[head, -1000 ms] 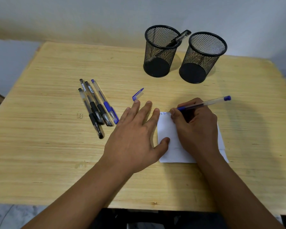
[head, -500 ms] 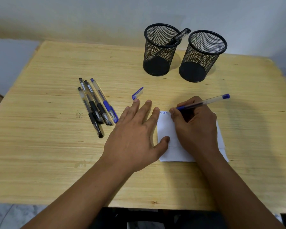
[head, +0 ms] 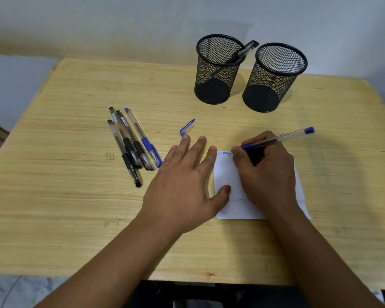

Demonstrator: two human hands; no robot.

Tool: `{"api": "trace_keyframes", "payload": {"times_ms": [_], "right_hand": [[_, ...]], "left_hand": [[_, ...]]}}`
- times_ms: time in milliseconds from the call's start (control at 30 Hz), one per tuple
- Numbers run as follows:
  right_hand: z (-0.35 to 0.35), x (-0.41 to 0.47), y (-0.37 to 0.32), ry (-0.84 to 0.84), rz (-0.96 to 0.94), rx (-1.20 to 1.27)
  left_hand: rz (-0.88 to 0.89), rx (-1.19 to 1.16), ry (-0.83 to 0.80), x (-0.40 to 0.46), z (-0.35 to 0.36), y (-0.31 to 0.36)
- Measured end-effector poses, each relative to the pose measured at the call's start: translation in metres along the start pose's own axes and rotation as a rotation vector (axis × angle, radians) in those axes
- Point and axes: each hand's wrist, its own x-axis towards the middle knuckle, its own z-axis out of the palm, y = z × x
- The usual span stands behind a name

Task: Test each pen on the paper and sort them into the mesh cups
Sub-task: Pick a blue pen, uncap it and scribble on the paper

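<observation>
Wooden table [head: 53, 196]: bore a small pen scribble [head: 109, 156], unreadable, left of the paper.
Loose pens [head: 131, 143]: four lay side by side left of the paper, three with black grips and one blue; the print on the barrels was too small to read.
Blue cap [head: 187, 127]: lay alone, up and left of the paper, just past the left fingertips.
Left hand [head: 182, 185]: lay flat with fingers spread, thumb on the paper's left edge.
Left mesh cup [head: 218, 67]: stood beyond the paper and held one black pen [head: 242, 52] leaning over its right rim.
Paper [head: 227, 174]: white, with blue writing along its top edge, not legible.
Right hand [head: 265, 167]: rested on the paper, gripping the blue pen [head: 276, 138], tip at the writing.
Right mesh cup [head: 276, 76]: stood just beside the left one; nothing showed inside.
</observation>
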Motion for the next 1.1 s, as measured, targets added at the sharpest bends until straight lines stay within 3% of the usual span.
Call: {"api": "trace_keyframes", "payload": {"times_ms": [767, 967, 1100], "right_hand": [[-0.027, 0.005, -0.014, 0.005, 0.204, 0.282], [-0.041, -0.001, -0.017, 0.016, 0.224, 0.352], [-0.049, -0.010, -0.018, -0.002, 0.223, 0.389]], "left_hand": [[-0.032, -0.075, -0.036, 0.002, -0.009, 0.004], [-0.163, -0.340, 0.145, 0.005, -0.026, 0.005], [-0.204, -0.283, 0.229, 0.028, -0.037, -0.013]]}}
